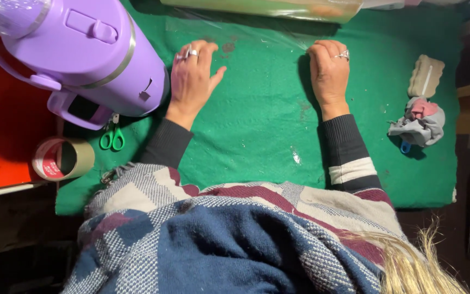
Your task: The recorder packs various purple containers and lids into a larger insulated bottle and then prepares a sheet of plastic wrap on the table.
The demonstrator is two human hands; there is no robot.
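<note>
Both hands lay palm-down on one sheet of clear plastic film (257,38) spread over a single green felt mat (257,136): the left hand (191,79) was flat with fingers slightly spread and thumb out, gripping nothing, while the right hand (330,71) had its fingers curled under at the knuckles, pressing the film's far part, and whether it pinched the film could not be told. Rings showed on both hands. One large purple jug (82,49) with a handle stood just left of the left hand; its contents were hidden by its lid. Below it lay one pair of green-handled scissors (112,136) and one roll of tape (62,158). Well to the right sat one bundle of grey and pink cloth (421,122) and one beige pad (425,76).
</note>
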